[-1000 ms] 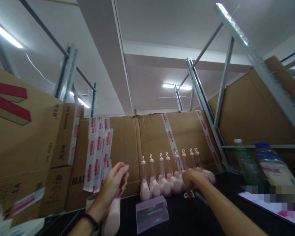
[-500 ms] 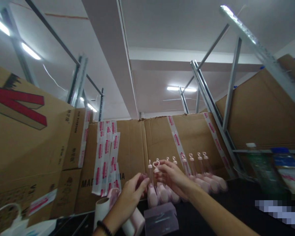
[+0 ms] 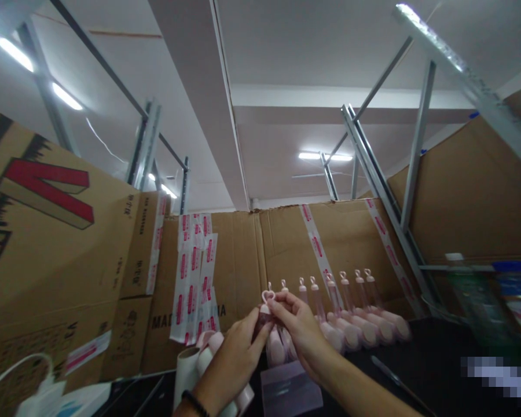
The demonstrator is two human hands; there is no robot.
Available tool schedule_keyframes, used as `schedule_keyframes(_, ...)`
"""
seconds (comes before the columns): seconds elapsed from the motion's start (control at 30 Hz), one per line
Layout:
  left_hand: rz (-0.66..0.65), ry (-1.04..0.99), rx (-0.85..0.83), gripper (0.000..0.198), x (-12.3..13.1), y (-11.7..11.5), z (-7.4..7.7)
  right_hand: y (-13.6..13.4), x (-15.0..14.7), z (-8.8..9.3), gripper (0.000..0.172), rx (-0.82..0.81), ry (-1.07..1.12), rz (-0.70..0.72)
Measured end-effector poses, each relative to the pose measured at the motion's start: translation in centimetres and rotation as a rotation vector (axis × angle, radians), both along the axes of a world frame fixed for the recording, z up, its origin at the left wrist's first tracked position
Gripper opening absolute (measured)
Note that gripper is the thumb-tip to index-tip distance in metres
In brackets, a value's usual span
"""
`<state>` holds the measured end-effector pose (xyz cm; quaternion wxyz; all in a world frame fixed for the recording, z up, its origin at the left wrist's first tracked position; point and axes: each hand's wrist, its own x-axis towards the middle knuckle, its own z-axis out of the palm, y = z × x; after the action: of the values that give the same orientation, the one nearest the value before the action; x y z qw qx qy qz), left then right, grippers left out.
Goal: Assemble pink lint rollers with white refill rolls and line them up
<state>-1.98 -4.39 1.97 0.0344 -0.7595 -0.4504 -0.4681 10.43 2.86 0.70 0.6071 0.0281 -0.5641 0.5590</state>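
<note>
One tube [image 3: 263,320] is gripped in my left hand [image 3: 243,343]; just above that grip, my right hand [image 3: 303,330] seems to pinch its heart-shaped loop [image 3: 268,296]. I'd steady the tube, keep the loop aligned, and avoid nudging the row of bottles [image 3: 351,334] right of the grip.

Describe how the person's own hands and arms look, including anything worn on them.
The left hand is ungloved, with a black bracelet around its wrist. The right hand is ungloved too, with no band visible at its wrist. No sleeve shows on either side.
</note>
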Motion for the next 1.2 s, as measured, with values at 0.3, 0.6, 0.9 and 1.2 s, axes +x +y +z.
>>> schedule_keyframes(0.3,0.187,0.133,0.049,0.02,-0.6,-0.2,-0.1,0.3,2.2,1.0,0.029,0.251,-0.23,-0.115)
schedule_keyframes(0.6,0.309,0.437,0.017,0.026,-0.3,-1.2,0.5,0.1,3.7,1.1,0.025,0.519,-0.492,-0.346)
schedule_keyframes(0.9,0.302,0.526,0.043,0.025,0.4,-1.9,0.5,0.5,2.8,0.3,0.051,0.438,-0.491,-0.273)
schedule_keyframes(1.2,0.371,0.544,0.069,0.029,0.5,-1.5,0.1,0.5,1.8,-0.4,0.044,0.314,-0.347,-0.082)
